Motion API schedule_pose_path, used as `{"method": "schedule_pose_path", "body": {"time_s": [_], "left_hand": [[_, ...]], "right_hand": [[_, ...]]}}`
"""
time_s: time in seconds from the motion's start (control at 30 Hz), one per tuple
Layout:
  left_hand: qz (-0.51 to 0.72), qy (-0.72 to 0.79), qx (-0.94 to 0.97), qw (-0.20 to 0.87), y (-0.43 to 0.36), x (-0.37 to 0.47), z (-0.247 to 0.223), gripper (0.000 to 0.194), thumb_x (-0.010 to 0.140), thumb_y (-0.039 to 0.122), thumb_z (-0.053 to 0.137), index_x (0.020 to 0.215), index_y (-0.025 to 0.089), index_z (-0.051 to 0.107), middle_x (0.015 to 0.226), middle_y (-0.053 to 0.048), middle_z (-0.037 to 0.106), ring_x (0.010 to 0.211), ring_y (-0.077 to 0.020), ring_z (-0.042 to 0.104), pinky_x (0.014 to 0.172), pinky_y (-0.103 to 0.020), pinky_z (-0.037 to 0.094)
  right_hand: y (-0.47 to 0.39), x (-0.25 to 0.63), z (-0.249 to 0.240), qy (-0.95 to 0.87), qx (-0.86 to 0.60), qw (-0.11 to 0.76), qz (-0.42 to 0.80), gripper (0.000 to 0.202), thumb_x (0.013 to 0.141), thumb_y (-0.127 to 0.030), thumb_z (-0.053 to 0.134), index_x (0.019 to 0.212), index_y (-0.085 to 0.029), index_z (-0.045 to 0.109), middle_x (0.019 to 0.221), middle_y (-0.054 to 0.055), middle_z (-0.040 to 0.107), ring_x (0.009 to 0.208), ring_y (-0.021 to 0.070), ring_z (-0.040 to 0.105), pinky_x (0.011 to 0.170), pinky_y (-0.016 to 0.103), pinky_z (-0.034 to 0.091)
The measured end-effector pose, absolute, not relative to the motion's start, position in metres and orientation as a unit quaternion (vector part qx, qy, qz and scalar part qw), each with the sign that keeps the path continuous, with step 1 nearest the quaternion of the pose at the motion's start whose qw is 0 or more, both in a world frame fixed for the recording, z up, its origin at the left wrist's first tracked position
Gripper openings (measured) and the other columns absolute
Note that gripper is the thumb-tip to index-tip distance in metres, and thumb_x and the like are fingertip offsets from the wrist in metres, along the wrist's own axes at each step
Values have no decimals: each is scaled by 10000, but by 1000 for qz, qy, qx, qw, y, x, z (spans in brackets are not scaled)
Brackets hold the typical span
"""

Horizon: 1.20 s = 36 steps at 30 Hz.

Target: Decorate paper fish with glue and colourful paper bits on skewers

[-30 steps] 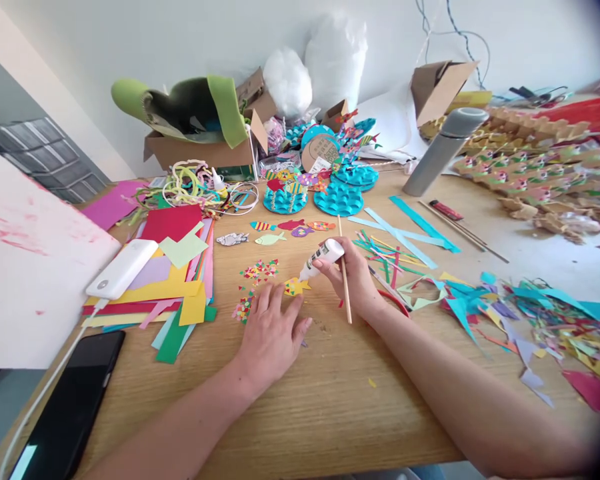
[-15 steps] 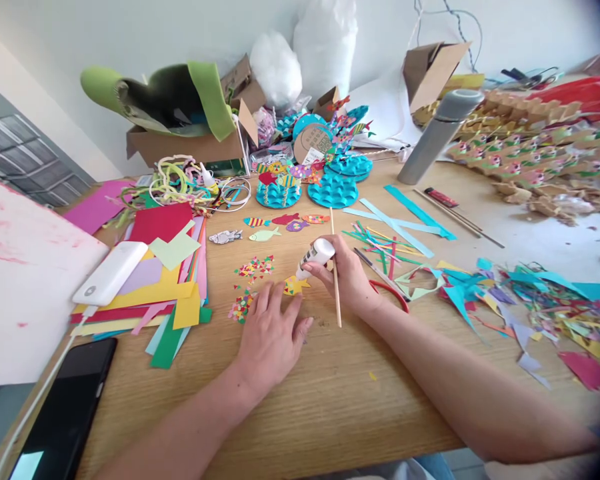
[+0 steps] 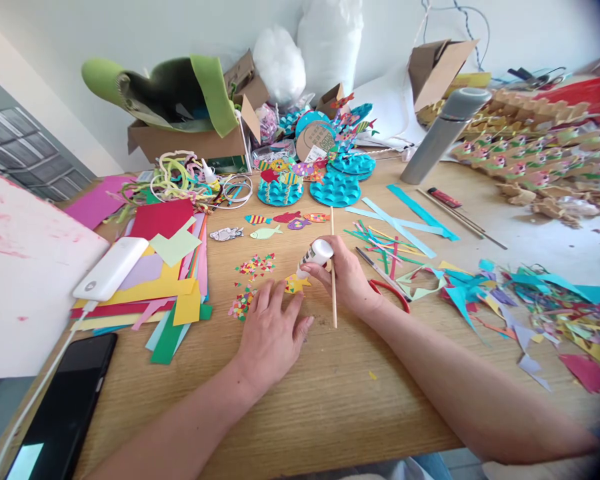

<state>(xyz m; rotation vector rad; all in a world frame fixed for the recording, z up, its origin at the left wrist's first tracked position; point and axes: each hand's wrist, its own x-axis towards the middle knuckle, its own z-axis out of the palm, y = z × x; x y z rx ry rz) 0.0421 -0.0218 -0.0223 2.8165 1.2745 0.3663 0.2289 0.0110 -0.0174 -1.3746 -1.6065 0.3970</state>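
Observation:
My right hand point(image 3: 351, 280) grips a white glue bottle point(image 3: 319, 251), tilted with its nozzle down at a small yellow paper fish point(image 3: 299, 285). A thin wooden stick point(image 3: 334, 303) is also held in that hand. My left hand point(image 3: 273, 327) lies palm down on the table, fingers stretched out, the fingertips at the fish's near edge. Left of the fish are piles of tiny coloured paper bits point(image 3: 257, 265), partly covered by my left fingers. Further back lie several paper fish, among them a pale green one point(image 3: 267, 232) and a grey patterned one point(image 3: 227, 234).
Coloured paper sheets point(image 3: 163, 220), a white power bank point(image 3: 111, 267) and a phone point(image 3: 63, 407) lie left. Red-handled scissors point(image 3: 397, 298), paper strips point(image 3: 405, 230) and scraps point(image 3: 545, 313) lie right. Behind stand blue egg-tray discs point(image 3: 335, 190) and a grey flask point(image 3: 440, 137).
The view has shifted slightly. Both hands keep nearly the same place, with the glue bottle's nozzle still at the yellow fish; the stick's lower end has swung slightly left.

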Motion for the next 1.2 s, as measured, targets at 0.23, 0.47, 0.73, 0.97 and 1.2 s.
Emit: {"method": "schedule_pose_path", "body": {"time_s": [0.23, 0.47, 0.73, 0.97, 1.2], "left_hand": [[116, 412, 903, 18, -22, 42, -21, 401, 946, 423, 444, 1259, 209, 575, 1326, -125, 509, 1285, -331, 378, 1073, -529, 356], [112, 412, 904, 15, -22, 43, -22, 410, 947, 423, 442, 1271, 207, 567, 1330, -124, 503, 1286, -338, 378, 1072, -532, 357], [114, 411, 904, 15, -22, 43, -23, 408, 946, 426, 443, 1267, 209, 568, 1330, -122, 502, 1291, -338, 375, 1073, -534, 358], [118, 410, 904, 12, -22, 43, -22, 397, 942, 419, 454, 1259, 210, 571, 1319, -124, 510, 1285, -332, 381, 1064, -529, 369], [116, 410, 905, 17, -22, 42, -23, 401, 950, 420, 436, 1260, 204, 570, 1331, -130, 499, 1293, -333, 375, 1074, -520, 362]], "right_hand": [[11, 228, -18, -655, -562, 476, 168, 377, 809, -524, 642, 974, -222, 491, 754, 10, 601, 634, 158, 544, 609, 284, 425], [11, 228, -17, -658, -564, 470, 166, 389, 810, -546, 627, 967, -220, 481, 762, 10, 601, 632, 151, 545, 606, 272, 426], [11, 228, -18, -656, -563, 474, 165, 373, 819, -534, 625, 972, -226, 481, 749, 10, 604, 629, 154, 545, 602, 277, 430], [11, 228, -19, -650, -570, 474, 170, 397, 803, -558, 638, 970, -232, 486, 729, 2, 593, 638, 162, 548, 600, 286, 430], [10, 229, -17, -644, -558, 500, 154, 338, 814, -501, 643, 946, -238, 478, 736, 3, 604, 635, 156, 547, 610, 287, 434]]}}
